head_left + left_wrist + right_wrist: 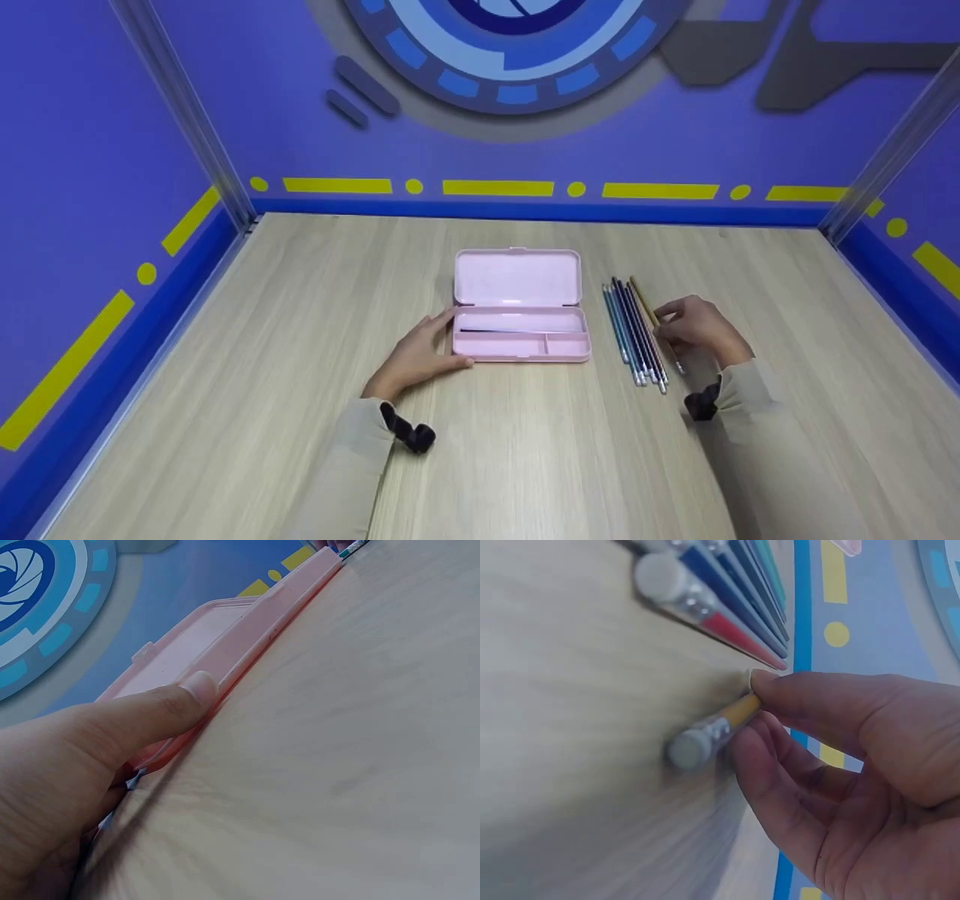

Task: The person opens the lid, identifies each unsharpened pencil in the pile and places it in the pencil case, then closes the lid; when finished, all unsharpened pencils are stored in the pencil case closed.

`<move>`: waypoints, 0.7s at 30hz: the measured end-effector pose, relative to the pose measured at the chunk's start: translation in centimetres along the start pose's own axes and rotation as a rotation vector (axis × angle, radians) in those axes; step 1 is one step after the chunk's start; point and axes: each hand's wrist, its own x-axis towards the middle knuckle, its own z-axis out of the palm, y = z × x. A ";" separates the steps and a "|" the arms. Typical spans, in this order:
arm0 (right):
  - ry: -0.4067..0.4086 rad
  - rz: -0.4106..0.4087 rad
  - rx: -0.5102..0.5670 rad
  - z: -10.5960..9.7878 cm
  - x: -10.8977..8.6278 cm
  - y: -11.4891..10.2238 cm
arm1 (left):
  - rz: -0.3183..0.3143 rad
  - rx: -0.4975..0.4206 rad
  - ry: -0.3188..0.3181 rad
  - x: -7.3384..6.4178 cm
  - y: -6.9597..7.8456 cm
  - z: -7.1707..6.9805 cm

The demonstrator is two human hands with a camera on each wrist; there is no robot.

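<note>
A pink pencil case [501,345] lies on the table with its lid [517,277] raised at the back. One thin dark pencil [521,331] is in its long rear compartment. My left hand [420,356] grips the case's left end, thumb along the front wall and fingers towards the hinge side. On the right, my right hand [697,330] pinches a yellow pencil [742,711] between thumb and fingers, its white eraser end low by the table. Left of that hand lies a row of several pencils [630,330] in blue, dark and reddish colours, erasers towards me.
The pale wooden table [517,465] is walled in by blue panels [510,161] at the back and both sides. Black wrist cameras [412,436] sit on both sleeves close to the tabletop. The two small front compartments of the case show bare floors.
</note>
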 end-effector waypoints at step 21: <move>0.056 -0.067 0.038 -0.3 0.1 -2.4 | 0.012 0.005 -0.004 0.1 -0.2 0.0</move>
